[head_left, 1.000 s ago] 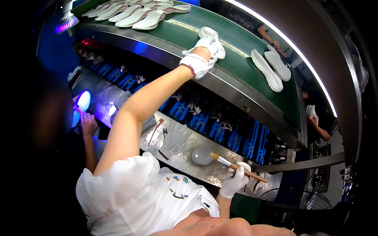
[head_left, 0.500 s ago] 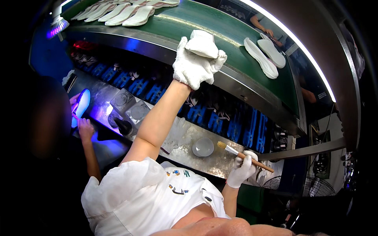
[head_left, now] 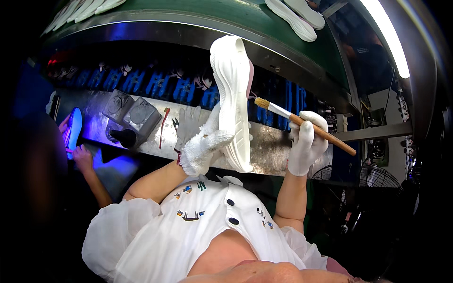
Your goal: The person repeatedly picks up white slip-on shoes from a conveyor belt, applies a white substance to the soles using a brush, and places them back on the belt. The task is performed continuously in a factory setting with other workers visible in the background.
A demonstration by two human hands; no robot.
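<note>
In my left hand, which wears a thick white knit glove, a white shoe sole stands nearly upright. Its ridged sidewall shows, and a pinkish strip runs along the right side. The left fingers close around the sole's lower half, partly hidden behind it. My right hand, in a thinner white glove, grips a paintbrush by its wooden handle. The brush's yellowish bristles point left toward the sole, with a small gap between them.
On the metal bench are two square translucent containers, a black-topped bottle, a thin red stick and a loose white glove. Beyond runs a green conveyor carrying soles. At left, a co-worker's hand is beside a blue-lit sole.
My left hand has come back from the conveyor with the sole, which now stands upright above the bench. The brush has risen toward it. The bowl on the bench is now hidden behind the sole.
</note>
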